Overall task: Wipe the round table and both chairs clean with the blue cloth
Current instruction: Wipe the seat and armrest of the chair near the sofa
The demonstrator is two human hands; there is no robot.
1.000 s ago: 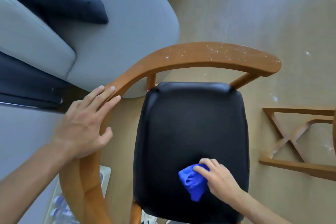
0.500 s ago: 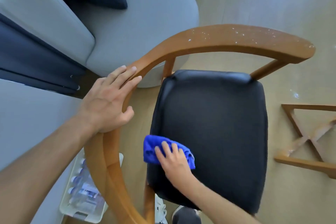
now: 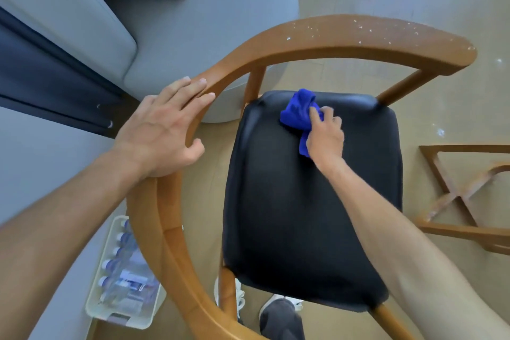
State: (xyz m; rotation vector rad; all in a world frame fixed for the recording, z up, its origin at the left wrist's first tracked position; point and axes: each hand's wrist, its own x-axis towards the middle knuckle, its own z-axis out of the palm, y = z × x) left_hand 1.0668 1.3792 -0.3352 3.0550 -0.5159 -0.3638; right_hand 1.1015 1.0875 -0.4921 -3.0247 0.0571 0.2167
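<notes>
The blue cloth [image 3: 299, 112] is bunched on the chair's [image 3: 311, 196] black seat, upper centre of the frame, and is gripped by the curled fingers of the right hand [image 3: 325, 135]. The wooden armrest [image 3: 345, 36], speckled white, is touched by the left hand [image 3: 162, 130], fingers straight, left of centre.

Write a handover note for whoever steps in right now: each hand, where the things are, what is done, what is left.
Left hand: rests on the chair rail, steadying it.
Right hand: grips the cloth, pressing it on the seat near its far edge.
Done: seat wipe under way.
Left: white specks on the rail; the other chair and the table, neither in view.
</notes>
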